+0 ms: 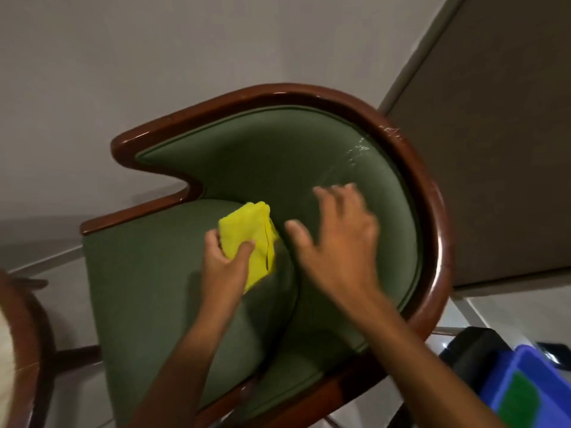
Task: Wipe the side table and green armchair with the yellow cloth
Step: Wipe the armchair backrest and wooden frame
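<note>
Left hand (224, 261) pinching yellow cloth (251, 239) on green armchair (148, 282), right hand (340, 242) splayed

There is one green armchair (173, 291) and one yellow cloth (247, 239). Two bare hands are in view, one left hand (224, 264) and one right hand (336, 239). At the left edge there is one side table (21, 329), and at the lower right one blue container (534, 384).

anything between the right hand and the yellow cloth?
Nothing but bare green upholstery: in the head view the open right hand hovers beside the folded yellow cloth, with only the green armchair seat and backrest crease between.
</note>
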`<state>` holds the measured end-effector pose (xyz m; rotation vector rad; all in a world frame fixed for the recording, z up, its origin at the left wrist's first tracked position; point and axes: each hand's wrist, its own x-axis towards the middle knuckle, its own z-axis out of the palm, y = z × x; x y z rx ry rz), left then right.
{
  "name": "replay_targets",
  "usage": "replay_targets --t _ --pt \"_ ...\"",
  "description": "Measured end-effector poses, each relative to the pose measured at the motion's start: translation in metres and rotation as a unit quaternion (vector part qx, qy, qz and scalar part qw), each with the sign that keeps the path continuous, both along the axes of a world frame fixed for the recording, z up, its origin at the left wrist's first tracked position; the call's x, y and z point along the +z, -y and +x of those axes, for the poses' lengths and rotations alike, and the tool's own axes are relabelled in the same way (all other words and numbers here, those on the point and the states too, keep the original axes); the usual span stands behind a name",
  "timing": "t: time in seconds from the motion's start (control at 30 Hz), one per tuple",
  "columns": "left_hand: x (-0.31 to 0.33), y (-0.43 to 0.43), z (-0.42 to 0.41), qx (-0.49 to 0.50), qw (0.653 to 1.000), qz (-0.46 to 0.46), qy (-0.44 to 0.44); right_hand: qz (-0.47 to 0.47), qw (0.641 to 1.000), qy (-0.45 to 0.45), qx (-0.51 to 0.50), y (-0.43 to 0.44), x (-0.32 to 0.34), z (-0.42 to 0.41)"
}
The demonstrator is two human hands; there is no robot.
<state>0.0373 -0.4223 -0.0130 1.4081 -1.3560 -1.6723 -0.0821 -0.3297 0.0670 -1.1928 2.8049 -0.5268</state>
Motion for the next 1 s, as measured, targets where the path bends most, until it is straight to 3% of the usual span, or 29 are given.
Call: replay_targets --t 0.07,0.13,0.23,0.3,0.37,0.43,0.57,0.67,0.77,0.83,0.9,1.0 --pt "0.010 -0.017 -0.041 -0.013 0.995 -0.073 0.064 0.019 0.993 -0.108 -0.052 -0.036 0.026 -0.049" --pt "0.010 -0.042 -0.085 -0.049 0.993 -0.048 0.093 0.080 0.981 -0.141 -0.105 -0.070 0.037 -0.096" --pt "-0.010 -0.089 -0.136 -0.197 0.979 0.005 0.052 0.134 0.985 -0.030 -0.108 -0.102 0.028 -0.136" --pt "-0.023 -0.102 -0.147 -0.238 0.971 0.003 0.019 0.066 0.992 0.074 -0.083 -0.106 0.014 -0.135" --pt "-0.038 -0.102 -0.152 -0.238 0.971 -0.035 0.008 0.028 0.996 0.065 -0.048 -0.104 0.000 -0.126" --pt "-0.046 -0.102 -0.155 -0.209 0.976 -0.055 -0.006 0.045 0.999 -0.012 -0.006 -0.100 -0.011 -0.111" --pt "-0.044 -0.085 -0.199 -0.068 0.997 -0.047 0.004 0.030 0.998 -0.027 -0.058 -0.097 -0.016 -0.107" --pt "-0.036 -0.034 -0.241 0.079 0.996 0.023 0.032 0.018 0.997 -0.033 -0.072 -0.099 -0.016 -0.107" --pt "-0.031 0.006 -0.256 0.126 0.987 0.102 0.017 -0.020 0.995 0.006 -0.096 -0.097 -0.015 -0.105" --pt "-0.024 -0.001 -0.254 0.083 0.994 0.037 0.059 -0.043 0.994 0.025 -0.102 -0.099 -0.014 -0.105" --pt "-0.021 -0.027 -0.236 -0.003 0.990 -0.104 0.090 -0.051 0.994 0.043 -0.089 -0.095 -0.013 -0.103" --pt "-0.024 -0.090 -0.198 -0.174 0.959 -0.223 0.030 -0.060 0.993 0.046 -0.092 -0.097 -0.012 -0.106"
